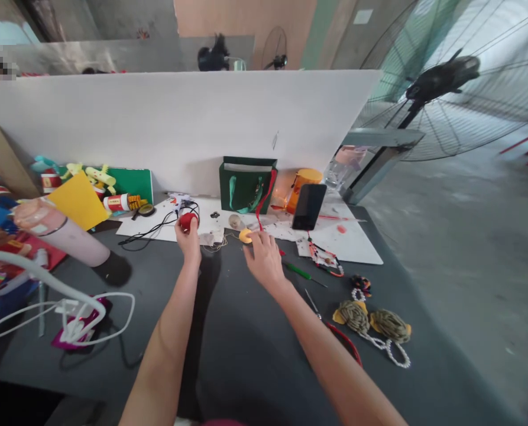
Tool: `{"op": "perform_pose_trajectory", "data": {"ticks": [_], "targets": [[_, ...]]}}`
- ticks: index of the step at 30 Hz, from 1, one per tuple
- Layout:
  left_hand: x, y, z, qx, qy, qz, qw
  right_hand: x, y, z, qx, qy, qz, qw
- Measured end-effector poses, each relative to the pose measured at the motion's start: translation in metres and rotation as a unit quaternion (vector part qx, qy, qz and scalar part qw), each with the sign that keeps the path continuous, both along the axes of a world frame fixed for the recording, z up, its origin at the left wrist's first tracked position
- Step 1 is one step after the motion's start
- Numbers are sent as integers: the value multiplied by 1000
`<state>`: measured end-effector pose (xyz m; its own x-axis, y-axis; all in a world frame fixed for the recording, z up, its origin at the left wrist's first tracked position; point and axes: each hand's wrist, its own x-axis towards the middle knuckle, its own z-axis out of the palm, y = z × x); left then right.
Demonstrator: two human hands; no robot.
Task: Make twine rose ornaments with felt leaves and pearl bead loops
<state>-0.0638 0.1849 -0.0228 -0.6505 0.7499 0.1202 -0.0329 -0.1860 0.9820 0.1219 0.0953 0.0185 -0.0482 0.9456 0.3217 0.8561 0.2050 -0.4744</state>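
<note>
My left hand (pixel 188 239) is closed around a small red ball (pixel 187 222), which looks like wound thread, held just above the front edge of the white board. To the right, my right hand (pixel 265 257) reaches palm down over the board's edge, thumb apart from the fingers. Its fingertips lie against a small yellow ball (pixel 245 236); a firm grip does not show. Between the hands lie loose beige strings (pixel 217 242) and a pale round ball (pixel 236 221). A red ribbon (pixel 267 198) hangs from the dark green gift bag (pixel 248 186) down toward my right fingers.
A dark phone (pixel 308 206) stands before an orange container (pixel 305 180). A green-handled tool (pixel 298 271), scissors (pixel 313 303) and yarn bundles (pixel 390 325) lie rightward. Leftward are a pink bottle (pixel 64 231), a black cable (pixel 157 225) and a white cable (pixel 46 284). A white partition (pixel 166 118) rises behind.
</note>
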Motion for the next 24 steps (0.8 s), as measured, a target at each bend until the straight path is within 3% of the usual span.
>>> {"op": "perform_pose_trajectory", "data": {"ticks": [4, 8, 12, 14, 16, 18, 21, 24], "targets": [[-8, -3, -14, -25, 15, -1, 1000, -4, 54, -12, -30, -7, 6, 999], [-14, -7, -16, -37, 43, -6, 998, 2, 68, -10, -28, 29, 29, 999], [-10, -7, -10, -42, 81, -2, 996, 38, 60, 36, 32, 109, 19, 993], [0, -7, -5, -40, 101, -17, 994, 57, 54, 66, 161, 260, 28, 952], [16, -9, 0, -37, 148, -54, 987, 69, 49, 90, 266, 329, 29, 906], [33, -12, 3, -34, 255, -121, 959, 72, 46, 103, 292, 350, 27, 889], [54, -18, 2, -32, 354, -202, 912, 64, 42, 97, 229, 357, 43, 904], [62, -22, -4, -48, 396, -239, 885, 54, 39, 76, 122, 362, 67, 922]]}}
